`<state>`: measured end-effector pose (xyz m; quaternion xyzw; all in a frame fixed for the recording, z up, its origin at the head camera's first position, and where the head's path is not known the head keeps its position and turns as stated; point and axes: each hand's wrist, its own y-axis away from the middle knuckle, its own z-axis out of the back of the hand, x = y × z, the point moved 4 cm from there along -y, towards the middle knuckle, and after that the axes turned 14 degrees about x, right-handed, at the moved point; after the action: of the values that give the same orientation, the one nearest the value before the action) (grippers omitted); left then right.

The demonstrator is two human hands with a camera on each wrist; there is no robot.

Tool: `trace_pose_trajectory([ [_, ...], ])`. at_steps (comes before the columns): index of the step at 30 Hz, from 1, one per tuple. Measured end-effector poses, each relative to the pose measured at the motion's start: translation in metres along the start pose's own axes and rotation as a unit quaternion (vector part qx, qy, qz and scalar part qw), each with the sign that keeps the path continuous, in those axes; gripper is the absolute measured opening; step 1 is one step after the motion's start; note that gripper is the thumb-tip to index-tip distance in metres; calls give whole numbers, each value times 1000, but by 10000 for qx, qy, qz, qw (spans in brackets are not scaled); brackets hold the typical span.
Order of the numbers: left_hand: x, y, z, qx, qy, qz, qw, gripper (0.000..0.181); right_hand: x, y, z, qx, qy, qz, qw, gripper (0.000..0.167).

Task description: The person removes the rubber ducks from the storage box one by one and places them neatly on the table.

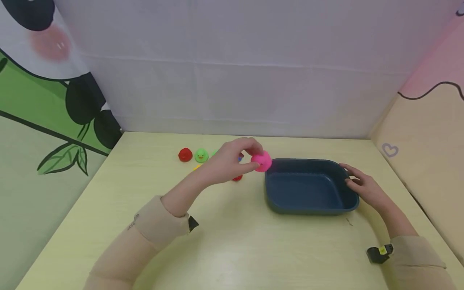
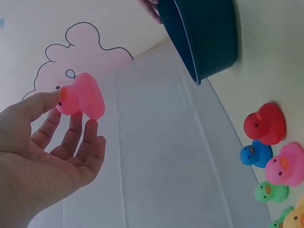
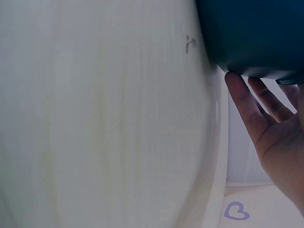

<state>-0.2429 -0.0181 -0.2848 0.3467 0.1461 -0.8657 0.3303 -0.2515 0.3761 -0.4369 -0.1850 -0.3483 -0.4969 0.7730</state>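
Observation:
My left hand (image 1: 232, 161) pinches a pink rubber duck (image 1: 264, 162) between thumb and fingertips, in the air beside the left rim of a dark blue basin (image 1: 308, 211). In the left wrist view the duck (image 2: 88, 97) lies tipped, its orange beak by the thumb. My right hand (image 1: 367, 189) holds the basin's right rim, the thumb over the edge. In the right wrist view, fingers (image 3: 244, 97) of that hand touch the outer wall. The basin's visible floor holds nothing.
Several rubber ducks stand left of the basin: red (image 1: 185, 154), green (image 1: 201, 155), blue (image 2: 256, 154), another pink one (image 2: 287, 166) and a yellow one (image 2: 294, 219). My left hand partly covers them in the head view. Printed cloth walls (image 1: 253, 92) enclose the light table (image 1: 232, 249).

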Motion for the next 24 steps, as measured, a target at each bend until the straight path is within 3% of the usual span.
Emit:
trace_pose_trajectory([
  [14, 28, 43, 27, -861, -307, -224, 9956, 29, 1, 0, 0, -14, -5, 20, 10000, 51],
  [24, 63, 70, 27, -1207, -567, 291, 9906, 32, -1, -2, -1, -7, 11, 64, 10000, 51],
])
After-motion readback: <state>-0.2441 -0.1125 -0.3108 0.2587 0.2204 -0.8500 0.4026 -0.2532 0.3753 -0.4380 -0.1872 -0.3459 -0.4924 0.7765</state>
